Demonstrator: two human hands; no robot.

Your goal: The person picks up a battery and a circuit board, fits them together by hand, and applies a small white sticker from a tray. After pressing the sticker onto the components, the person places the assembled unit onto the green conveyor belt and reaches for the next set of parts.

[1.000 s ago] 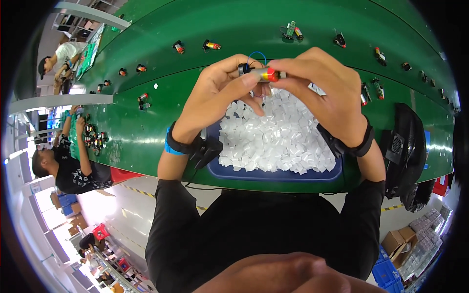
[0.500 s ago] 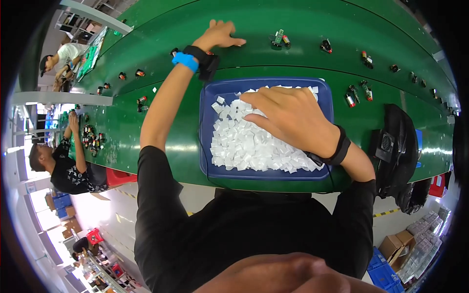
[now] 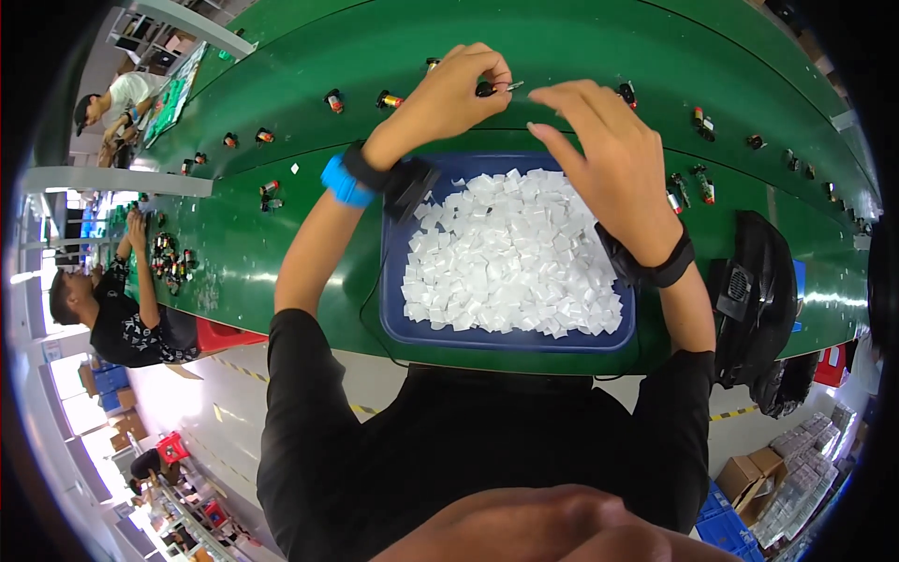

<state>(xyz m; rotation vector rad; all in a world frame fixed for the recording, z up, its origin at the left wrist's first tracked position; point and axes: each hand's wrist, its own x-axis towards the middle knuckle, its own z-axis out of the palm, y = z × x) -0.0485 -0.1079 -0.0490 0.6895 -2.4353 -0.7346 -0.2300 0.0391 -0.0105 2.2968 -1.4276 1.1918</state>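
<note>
Above the far rim of the blue tray (image 3: 391, 304), my left hand (image 3: 454, 98) pinches a small electronic assembly (image 3: 487, 90) with a black part and a thin board edge showing. The rest of that piece is hidden by my fingers. Facing it from the right, my right hand (image 3: 613, 159) is raised over the tray's far right corner. Its fingers and thumb are apart, and nothing shows between them. Many small white square pieces (image 3: 510, 262) fill the tray in a loose heap.
Similar assemblies with orange-red cylinders (image 3: 389, 99) lie in a row along the green bench (image 3: 309, 220), others (image 3: 704, 184) right of the tray. A black bag (image 3: 749, 300) rests at the right. Two people (image 3: 122, 318) sit or stand at the left bench.
My left hand has taken an assembly from the far strip and drawn it nearer. My right hand has lifted off the white pieces and moved up and right.
</note>
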